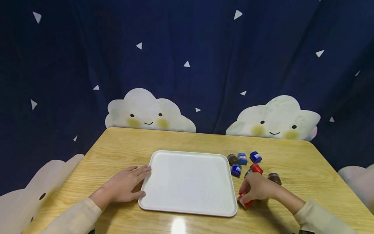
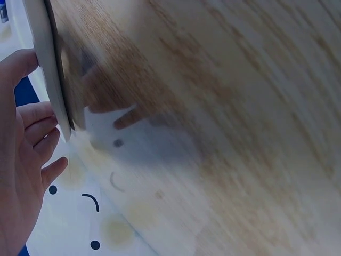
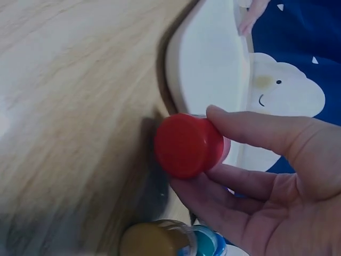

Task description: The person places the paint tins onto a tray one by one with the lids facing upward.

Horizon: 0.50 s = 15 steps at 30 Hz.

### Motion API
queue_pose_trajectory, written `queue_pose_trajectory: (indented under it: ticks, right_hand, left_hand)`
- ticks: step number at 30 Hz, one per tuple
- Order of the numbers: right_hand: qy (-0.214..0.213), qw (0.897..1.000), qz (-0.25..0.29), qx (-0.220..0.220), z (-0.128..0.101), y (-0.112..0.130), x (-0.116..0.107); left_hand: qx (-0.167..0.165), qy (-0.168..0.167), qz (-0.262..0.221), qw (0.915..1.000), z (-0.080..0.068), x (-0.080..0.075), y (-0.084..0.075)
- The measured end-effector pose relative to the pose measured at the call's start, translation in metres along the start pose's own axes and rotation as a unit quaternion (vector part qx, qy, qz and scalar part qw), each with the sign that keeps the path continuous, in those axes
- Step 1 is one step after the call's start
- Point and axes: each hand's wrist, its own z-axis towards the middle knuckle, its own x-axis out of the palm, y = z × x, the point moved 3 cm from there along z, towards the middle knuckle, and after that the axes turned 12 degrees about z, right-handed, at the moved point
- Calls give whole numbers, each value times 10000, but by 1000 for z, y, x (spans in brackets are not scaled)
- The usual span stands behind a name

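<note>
Right hand [image 1: 257, 190] grips red jar [image 3: 187, 145]; tray [image 1: 190, 182] bare

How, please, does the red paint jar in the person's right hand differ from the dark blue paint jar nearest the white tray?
The red paint jar is gripped by the right hand; the dark blue paint jar is untouched. The red one sits by the white tray's near right corner and looks tilted; the blue one rests on the table farther back, among other jars. Both are small, lidded jars on the tray's right.
</note>
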Motion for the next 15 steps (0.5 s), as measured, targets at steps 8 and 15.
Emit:
queue_pose_trajectory:
  ticks: [8,15]
  right_hand:
    - [768,9944,704,-196,9,7,-8]
    - [1287,9833,1283,-109,21,12,-10]
  left_hand:
    - [-35,15,-49,10000,0,0,0]
    - [67,-173,10,9998,-1,-2,-1]
